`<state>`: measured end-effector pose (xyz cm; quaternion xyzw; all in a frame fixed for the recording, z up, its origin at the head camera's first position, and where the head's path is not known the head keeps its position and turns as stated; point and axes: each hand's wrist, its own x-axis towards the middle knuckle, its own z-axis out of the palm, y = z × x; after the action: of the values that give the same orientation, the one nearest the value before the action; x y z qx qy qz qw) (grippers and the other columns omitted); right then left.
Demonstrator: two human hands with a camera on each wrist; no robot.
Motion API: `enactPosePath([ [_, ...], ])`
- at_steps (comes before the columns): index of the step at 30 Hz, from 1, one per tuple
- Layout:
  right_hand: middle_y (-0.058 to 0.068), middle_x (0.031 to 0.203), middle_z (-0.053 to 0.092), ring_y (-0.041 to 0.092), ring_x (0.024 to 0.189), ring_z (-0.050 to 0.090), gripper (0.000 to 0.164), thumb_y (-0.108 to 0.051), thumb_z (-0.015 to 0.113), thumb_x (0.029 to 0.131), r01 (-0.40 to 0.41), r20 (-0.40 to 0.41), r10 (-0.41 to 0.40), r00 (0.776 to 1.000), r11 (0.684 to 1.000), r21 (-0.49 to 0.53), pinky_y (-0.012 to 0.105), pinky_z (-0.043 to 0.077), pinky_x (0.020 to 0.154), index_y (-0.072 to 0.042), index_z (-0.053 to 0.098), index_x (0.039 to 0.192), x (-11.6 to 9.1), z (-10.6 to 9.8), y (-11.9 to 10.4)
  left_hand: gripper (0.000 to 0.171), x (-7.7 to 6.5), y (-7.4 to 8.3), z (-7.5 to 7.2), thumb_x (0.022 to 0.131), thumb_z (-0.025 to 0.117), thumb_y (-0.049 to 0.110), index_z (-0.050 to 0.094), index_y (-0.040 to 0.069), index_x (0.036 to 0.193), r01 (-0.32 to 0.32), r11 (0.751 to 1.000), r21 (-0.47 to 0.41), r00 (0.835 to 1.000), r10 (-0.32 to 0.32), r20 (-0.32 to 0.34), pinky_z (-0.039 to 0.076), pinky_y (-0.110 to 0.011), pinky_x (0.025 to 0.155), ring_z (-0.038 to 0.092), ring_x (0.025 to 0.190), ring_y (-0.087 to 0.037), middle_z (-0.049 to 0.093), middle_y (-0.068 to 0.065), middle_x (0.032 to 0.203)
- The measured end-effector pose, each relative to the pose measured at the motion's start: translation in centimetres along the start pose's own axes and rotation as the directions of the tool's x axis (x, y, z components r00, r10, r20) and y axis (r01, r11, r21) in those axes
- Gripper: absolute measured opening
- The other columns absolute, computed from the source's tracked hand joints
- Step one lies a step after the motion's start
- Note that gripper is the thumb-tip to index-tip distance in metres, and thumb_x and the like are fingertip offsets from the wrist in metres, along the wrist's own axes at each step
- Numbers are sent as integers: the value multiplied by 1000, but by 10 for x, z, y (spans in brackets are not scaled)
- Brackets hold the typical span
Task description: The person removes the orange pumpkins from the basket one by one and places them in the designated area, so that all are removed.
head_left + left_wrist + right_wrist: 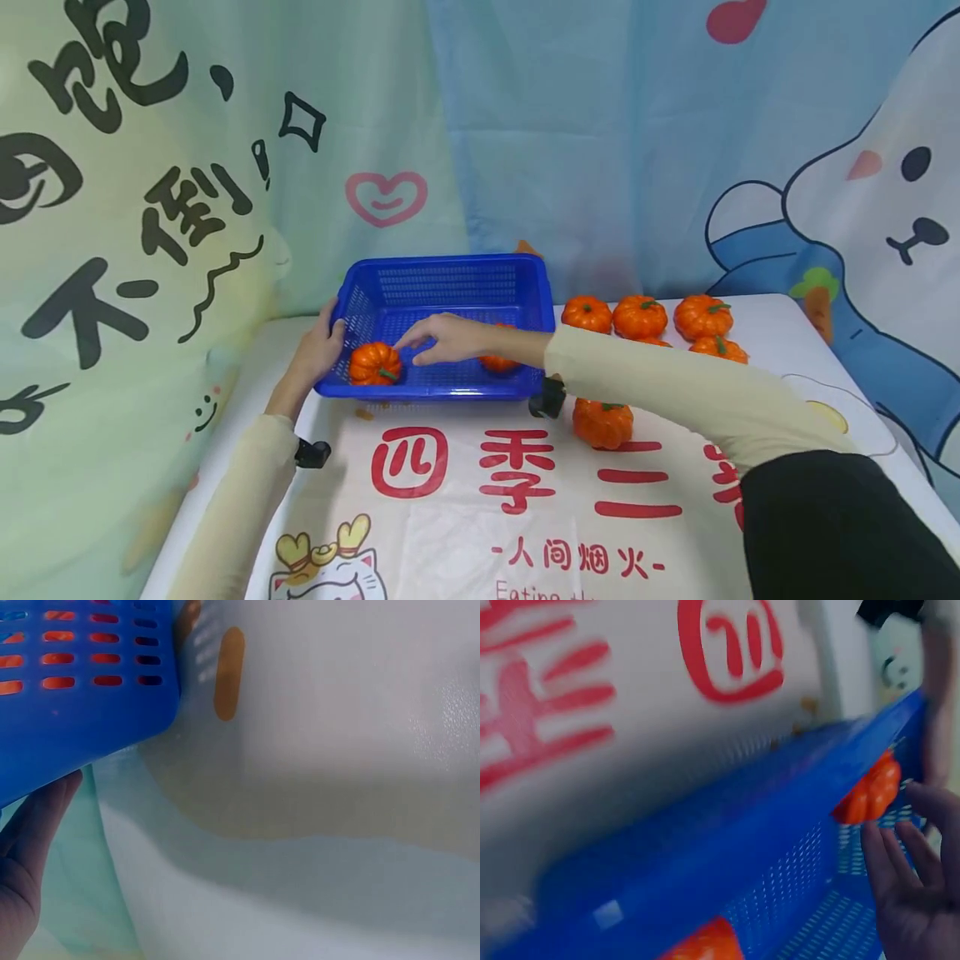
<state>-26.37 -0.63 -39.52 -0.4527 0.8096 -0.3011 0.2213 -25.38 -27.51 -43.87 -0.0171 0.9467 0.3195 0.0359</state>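
Note:
A blue plastic basket [442, 392] with slotted walls stands on the table. Inside it, a small orange pumpkin [375, 364] lies in the near left corner and a second pumpkin [498, 363] sits at the right, partly behind my right forearm. My left hand [318, 350] rests against the basket's left side, its straight fingers [49, 814] along the outer wall. Over the basket, my right hand [446, 337] reaches in from the right with its fingers loosely spread and holds nothing. Its fingertips are close beside the left pumpkin [871, 791].
Right of the basket several more pumpkins [639, 317] are grouped on the table, some partly behind my right sleeve. Another pumpkin [602, 423] lies nearer, below the forearm. A printed cloth [465, 533] covers the table front. A patterned curtain [540, 150] hangs behind.

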Motion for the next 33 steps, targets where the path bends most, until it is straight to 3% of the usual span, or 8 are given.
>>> enactPosePath([
  [3, 12, 146, 51, 28, 136, 48, 46, -13, 60, 95, -11, 107, 20, 994, 996, -84, 38, 39, 113, -10, 52, 141, 34, 2, 4, 57, 1, 0, -2, 105, 26, 28, 9, 10, 157, -2, 1000, 2, 1000, 2, -3, 29, -63, 112, 38, 134, -54, 29, -31, 153],
  [7, 12, 152, 41, 27, 142, 38, 54, -13, 61, 94, -16, 214, 55, 975, 983, -183, 38, 31, 118, -16, 46, 146, 58, 9, 4, 57, 1, -1, 3, 105, 25, 29, 9, 11, 157, -4, 1000, 2, 1000, 4, 4, 30, -62, 111, 39, 133, -53, 30, -30, 153],
  [15, 9, 144, 42, 20, 127, 41, 67, -17, 68, 90, -80, 271, 164, 948, 952, -296, 32, 37, 113, -25, 40, 149, 77, 20, 1, 58, 2, -2, 0, 105, 22, 31, 6, 12, 157, 2, 1000, 4, 1000, -2, 3, 31, -63, 111, 40, 133, -53, 29, -31, 153],
  [20, 8, 139, 46, 20, 123, 42, 66, -22, 71, 88, -110, 229, 189, 955, 941, -320, 32, 38, 112, -26, 43, 147, 82, 22, 2, 57, 3, -2, 0, 105, 23, 30, 7, 12, 157, 7, 1000, 3, 1000, -7, -1, 31, -63, 111, 40, 132, -53, 29, -31, 153],
  [25, 10, 133, 49, 21, 118, 43, 61, -22, 72, 87, -147, 152, 205, 967, 934, -325, 32, 43, 107, -24, 49, 143, 74, 10, 2, 58, 5, 1, 3, 105, 24, 30, 6, 13, 157, 2, 1000, -11, 1000, -2, 4, 30, -63, 111, 40, 133, -53, 29, -30, 154],
  [30, 15, 128, 48, 23, 112, 43, 62, -19, 73, 84, -189, 8, 198, 980, 947, -261, 30, 47, 94, -22, 51, 141, 50, -9, -4, 58, 5, 0, 3, 105, 24, 30, 7, 12, 157, -10, 1000, -23, 1000, 10, -2, 29, -62, 112, 38, 134, -53, 28, -30, 154],
  [33, 16, 130, 43, 25, 112, 44, 63, -18, 73, 82, -216, -82, 205, 975, 960, -178, 32, 49, 91, -23, 52, 141, 24, -16, -11, 57, 3, -3, 1, 105, 24, 29, 7, 10, 157, -9, 1000, -19, 1000, 9, -5, 29, -62, 112, 37, 135, -53, 28, -31, 154],
])
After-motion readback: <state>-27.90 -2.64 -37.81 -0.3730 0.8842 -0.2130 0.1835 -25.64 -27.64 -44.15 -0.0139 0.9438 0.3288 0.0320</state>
